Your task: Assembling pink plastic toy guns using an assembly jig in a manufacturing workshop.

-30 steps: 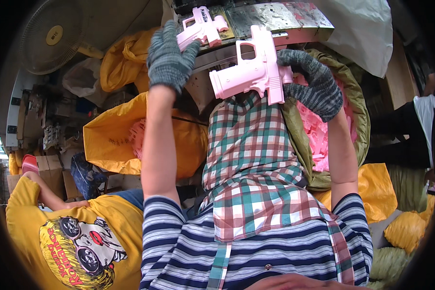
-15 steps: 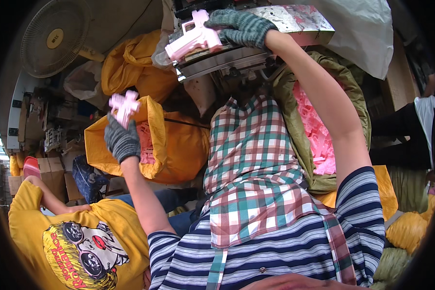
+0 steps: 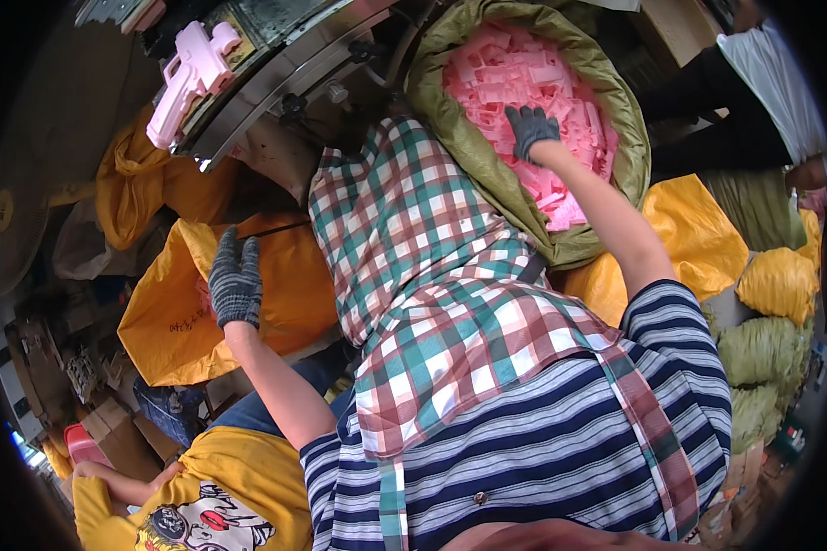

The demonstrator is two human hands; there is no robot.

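My right hand, in a dark grey knitted glove, reaches into a green sack on my right. Its spread fingers lie at the top of the heap of pink plastic pieces inside, with none in its grasp. My left hand, gloved the same way, hovers empty over the mouth of a yellow sack, fingers stretched out. A pink toy pistol part rests on the edge of the machine at the upper left, away from both hands.
The machine's metal edge crosses the upper left. Someone in a yellow shirt sits at my lower left. Another person's dark trousers show at the upper right. More yellow and green sacks are piled on the right.
My left hand has let go of the pink toy piece it held up over the yellow sack. My right hand has left the toy pistol part at the machine for the green sack. The view has turned rightward.
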